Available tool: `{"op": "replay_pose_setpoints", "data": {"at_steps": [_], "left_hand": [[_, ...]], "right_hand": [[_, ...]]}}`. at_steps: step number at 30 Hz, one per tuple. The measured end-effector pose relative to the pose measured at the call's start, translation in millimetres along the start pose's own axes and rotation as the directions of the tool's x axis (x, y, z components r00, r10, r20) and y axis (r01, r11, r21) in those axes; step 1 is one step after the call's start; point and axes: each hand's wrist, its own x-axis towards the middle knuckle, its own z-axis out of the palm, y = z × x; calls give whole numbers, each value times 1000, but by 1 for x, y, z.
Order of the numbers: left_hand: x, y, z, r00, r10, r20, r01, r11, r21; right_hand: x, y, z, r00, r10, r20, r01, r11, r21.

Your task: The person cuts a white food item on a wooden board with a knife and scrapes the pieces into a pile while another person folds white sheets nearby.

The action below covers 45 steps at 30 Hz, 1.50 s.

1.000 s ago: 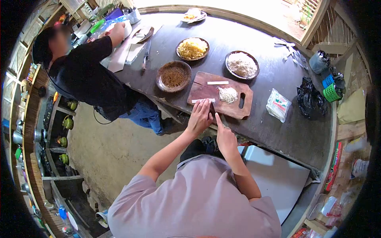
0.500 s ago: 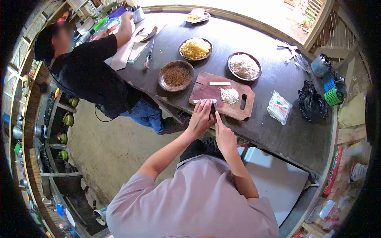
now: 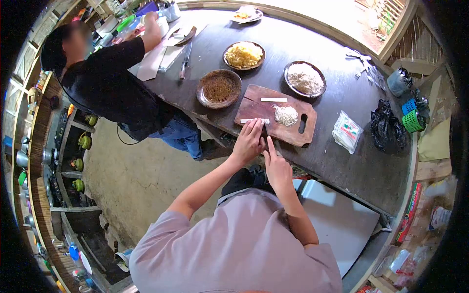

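Note:
A wooden cutting board lies at the table's near edge, with a handle slot at its right end. My left hand rests at its near edge, fingers bent and pressing down a white strip of food. My right hand is closed round a knife, index finger stretched along it; the dark blade stands at the right end of that strip, and the handle is mostly hidden. A heap of thin white shreds sits right of the blade. Another white strip lies farther back on the board.
Around the board stand a brown bowl of dark crumbs, a bowl of yellow pieces and a bowl of white shreds. At right lie a white packet and a black bag. A co-worker stands at left, near another knife.
The view has shifted slightly, and more of the blade shows between my hands. Both hands stay at the near edge of the board. The co-worker's raised hand has moved a little.

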Motion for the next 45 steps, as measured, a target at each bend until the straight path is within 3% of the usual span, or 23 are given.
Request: {"op": "replay_pose_setpoints", "data": {"at_steps": [10,18,24,29,31,37,45], "left_hand": [[-3,-5,1,999,52,-1,-52,998,-23],[0,-2,1,1000,15,-18,-15,1000,-23],[-2,-3,1,999,49,5,-49,999,14],[-2,-2,5,999,35,-25,-35,999,13],[-1,1,1,1000,5,-9,-5,999,-31],[-2,0,2,1000,18,-19,-18,1000,-8],[-2,-4,2,999,46,25,-46,999,-1]], "right_hand": [[32,-11,-11,998,9,57,-16,991,132],[3,0,-7,1000,9,20,-10,999,35],[40,-13,-9,999,14,38,-19,990,139],[12,-7,-16,991,50,121,-63,993,104],[1,3,-9,999,-4,33,1,996,84],[16,-6,-17,993,39,110,-54,990,131],[17,-7,-8,998,6,56,-12,994,106]]}}
